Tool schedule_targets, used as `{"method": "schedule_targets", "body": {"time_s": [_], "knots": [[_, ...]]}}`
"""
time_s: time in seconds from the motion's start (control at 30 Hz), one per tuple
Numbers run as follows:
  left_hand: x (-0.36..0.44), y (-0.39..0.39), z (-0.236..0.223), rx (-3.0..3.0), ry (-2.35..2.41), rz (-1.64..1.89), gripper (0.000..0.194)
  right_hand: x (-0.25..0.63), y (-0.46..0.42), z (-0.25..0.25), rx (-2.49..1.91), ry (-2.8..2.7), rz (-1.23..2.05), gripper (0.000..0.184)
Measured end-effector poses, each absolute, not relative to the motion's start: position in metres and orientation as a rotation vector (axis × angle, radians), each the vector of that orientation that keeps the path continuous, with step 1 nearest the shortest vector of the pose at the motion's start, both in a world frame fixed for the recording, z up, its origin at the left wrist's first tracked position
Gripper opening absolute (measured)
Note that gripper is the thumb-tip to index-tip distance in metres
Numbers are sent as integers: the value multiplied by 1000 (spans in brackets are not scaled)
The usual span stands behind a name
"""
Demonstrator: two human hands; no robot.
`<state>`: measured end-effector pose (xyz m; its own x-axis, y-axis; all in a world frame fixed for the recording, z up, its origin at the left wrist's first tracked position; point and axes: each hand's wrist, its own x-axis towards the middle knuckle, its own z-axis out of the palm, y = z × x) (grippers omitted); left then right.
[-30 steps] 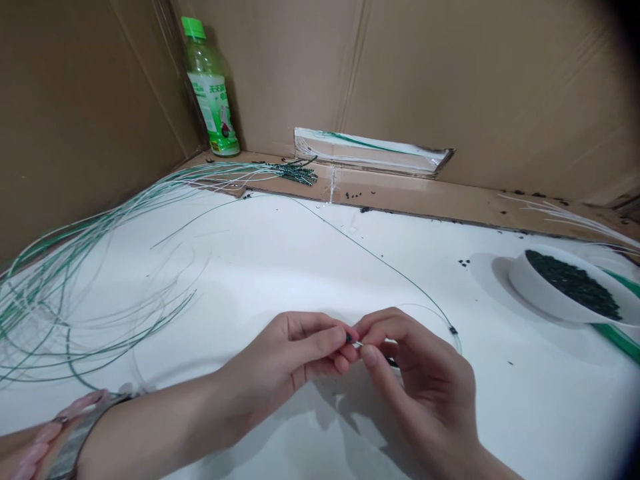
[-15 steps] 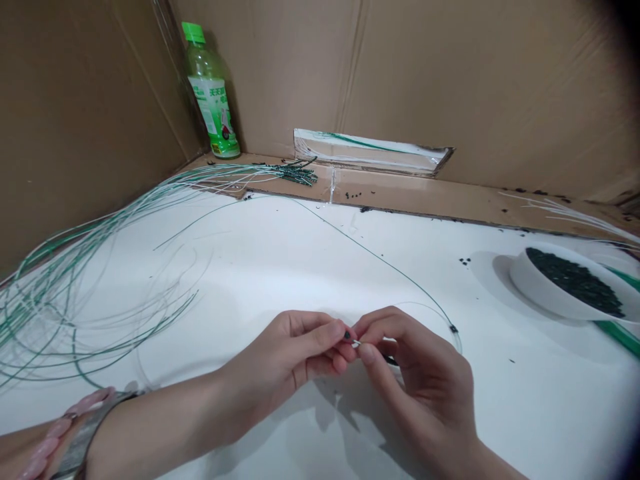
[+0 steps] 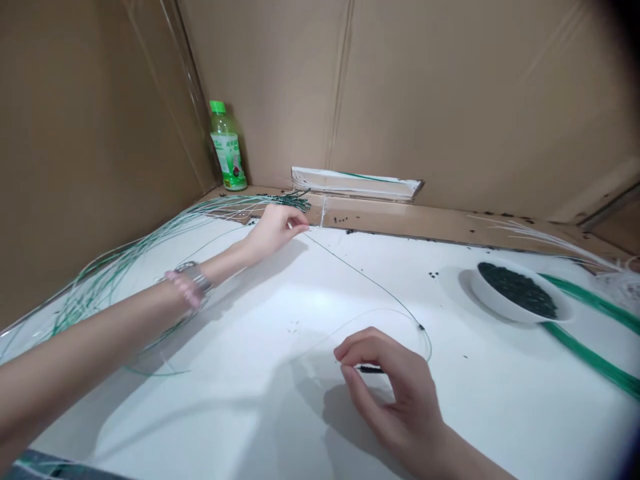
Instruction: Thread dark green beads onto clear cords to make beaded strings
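My left hand [image 3: 280, 232] is stretched to the back edge of the white table. Thumb and forefinger are pinched together just in front of the bundle of dark beaded ends [image 3: 297, 201]; what they hold, if anything, is too small to make out. Nearer to me, my right hand [image 3: 400, 390] is closed in a pinch on a thin wire. A row of dark beads [image 3: 371, 369] shows in the gap between its thumb and fingers. Beyond it a green wire [image 3: 373, 280] runs in a curve toward the back, with a small dark bead cluster [image 3: 421, 327] on it.
A white bowl [image 3: 493, 301] of dark beads stands at the right, beside green wire coils [image 3: 595, 357]. Many green and white wires [image 3: 120, 263] spread along the left. A green-capped bottle [image 3: 229, 150] stands in the back corner against cardboard walls [image 3: 425, 87]. Loose beads [image 3: 433, 274] dot the table.
My left hand has left my right hand and moved away to the back left. My right hand stays in its pinch near the front. The view has shifted.
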<state>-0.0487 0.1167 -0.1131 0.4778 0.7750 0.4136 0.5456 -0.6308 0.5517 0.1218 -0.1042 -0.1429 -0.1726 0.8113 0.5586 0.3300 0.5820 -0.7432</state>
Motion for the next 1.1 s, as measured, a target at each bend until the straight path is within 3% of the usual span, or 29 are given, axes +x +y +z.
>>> {"method": "schedule_targets", "body": {"time_s": [0.3, 0.5, 0.7, 0.87, 0.97, 1.1], "knots": [[44, 184, -137, 2510, 1276, 669, 20, 138, -105, -155, -929, -1768, 500, 13], [59, 198, -146, 2596, 1366, 536, 19, 134, -103, -152, -916, -1679, 512, 9], [80, 190, -120, 2689, 1333, 662, 30, 131, -100, -154, -888, -1684, 557, 5], [168, 138, -83, 2863, 831, 658, 29, 128, -98, -160, -965, -1756, 585, 1], [226, 96, -77, 2971, 219, 222, 28, 126, -98, -165, -1026, -1820, 579, 3], [272, 56, -84, 2978, -2, 5, 16, 126, -96, -169, -1085, -1922, 600, 7]]}}
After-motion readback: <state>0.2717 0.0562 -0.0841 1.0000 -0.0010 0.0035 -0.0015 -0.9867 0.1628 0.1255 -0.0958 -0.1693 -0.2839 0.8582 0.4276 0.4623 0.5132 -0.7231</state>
